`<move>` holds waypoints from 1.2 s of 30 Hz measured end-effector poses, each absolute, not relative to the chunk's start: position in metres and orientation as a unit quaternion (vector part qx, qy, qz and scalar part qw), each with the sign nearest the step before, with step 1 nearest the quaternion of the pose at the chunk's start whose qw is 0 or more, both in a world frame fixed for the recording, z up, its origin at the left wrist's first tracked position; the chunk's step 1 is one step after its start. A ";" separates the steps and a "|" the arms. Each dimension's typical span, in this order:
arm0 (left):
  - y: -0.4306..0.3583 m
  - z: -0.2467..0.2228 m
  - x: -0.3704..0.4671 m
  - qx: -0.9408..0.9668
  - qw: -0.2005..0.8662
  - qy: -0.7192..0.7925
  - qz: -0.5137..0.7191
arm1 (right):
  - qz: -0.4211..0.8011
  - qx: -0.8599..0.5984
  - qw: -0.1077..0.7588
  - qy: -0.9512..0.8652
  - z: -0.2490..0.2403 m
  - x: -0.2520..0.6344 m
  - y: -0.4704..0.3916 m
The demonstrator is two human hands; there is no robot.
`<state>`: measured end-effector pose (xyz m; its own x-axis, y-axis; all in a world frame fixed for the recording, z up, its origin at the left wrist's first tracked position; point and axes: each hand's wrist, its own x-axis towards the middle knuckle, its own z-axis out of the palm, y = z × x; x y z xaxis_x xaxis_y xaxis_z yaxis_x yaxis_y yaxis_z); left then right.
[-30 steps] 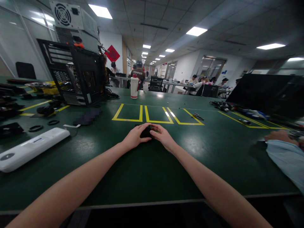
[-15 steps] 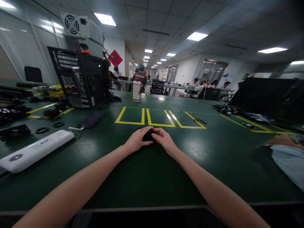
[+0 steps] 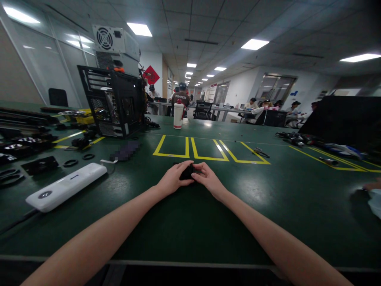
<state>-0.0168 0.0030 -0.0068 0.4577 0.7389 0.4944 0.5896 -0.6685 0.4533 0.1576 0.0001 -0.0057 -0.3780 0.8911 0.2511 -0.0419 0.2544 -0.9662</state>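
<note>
A small black object (image 3: 187, 172) rests on or just above the green table (image 3: 190, 222), in front of the yellow tape outlines. Its kind cannot be made out, as fingers cover much of it. My left hand (image 3: 175, 177) is wrapped round its left side, thumb in front and fingers over the top. From the right, my right hand (image 3: 208, 179) pinches its edge with thumb and fingertips. The two hands nearly meet over it.
At left are a white power strip (image 3: 68, 186), black rings (image 3: 70, 163) and an open computer case (image 3: 119, 101). A white bottle (image 3: 177, 115) stands behind the tape. Small metal parts (image 3: 261, 152) lie to the right. Another person's sleeve (image 3: 375, 201) shows at the right edge.
The view has turned slightly left, so the surroundings sit further right. Both hands keep their hold on the black object. The other person's arm at right shows less.
</note>
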 end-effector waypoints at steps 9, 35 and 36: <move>0.002 -0.006 -0.019 0.849 0.111 0.386 0.343 | 0.508 -0.375 0.426 -0.648 -0.007 0.159 0.003; 0.002 -0.002 -0.017 0.854 0.110 0.379 0.338 | 0.509 -0.339 0.465 -0.640 -0.005 0.155 -0.002; 0.002 -0.002 -0.017 0.854 0.111 0.381 0.337 | 0.507 -0.343 0.465 -0.639 -0.005 0.155 -0.002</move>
<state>-0.0171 0.0019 -0.0023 0.4830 0.7246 0.4916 0.5755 -0.6858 0.4454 0.1553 -0.0019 -0.0055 -0.3310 0.9109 0.2466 -0.0329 0.2500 -0.9677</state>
